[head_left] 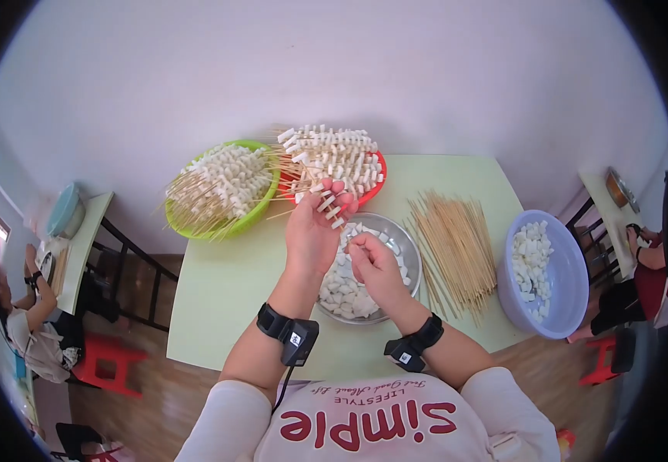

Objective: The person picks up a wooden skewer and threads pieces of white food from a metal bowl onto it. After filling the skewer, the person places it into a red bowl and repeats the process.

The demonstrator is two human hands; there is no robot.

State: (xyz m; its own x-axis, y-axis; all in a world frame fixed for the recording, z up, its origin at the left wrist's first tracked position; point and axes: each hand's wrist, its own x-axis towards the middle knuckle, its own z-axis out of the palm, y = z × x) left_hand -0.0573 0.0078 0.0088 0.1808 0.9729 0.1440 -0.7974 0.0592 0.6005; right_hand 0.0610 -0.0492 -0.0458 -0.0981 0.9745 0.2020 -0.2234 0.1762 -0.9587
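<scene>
In my left hand (309,240) is a bamboo skewer threaded with several white chunks (327,203); the fingers close around it, palm turned up. My right hand (380,273) is just to the right, over a round metal bowl (419,271), with its thumb and fingertips pinched together. Whatever lies between those fingertips is too small to make out. Loose white chunks (347,291) fill much of the bowl, partly covered by both hands. A spread bundle of bare bamboo skewers (457,250) lies on the table beside the bowl.
Filled skewers are piled in a green basket (269,192) and a red basket (383,173) at the back. A purple basin (569,289) with more white chunks stands at the table's right edge. People sit at side tables left and right, near red stools (111,363).
</scene>
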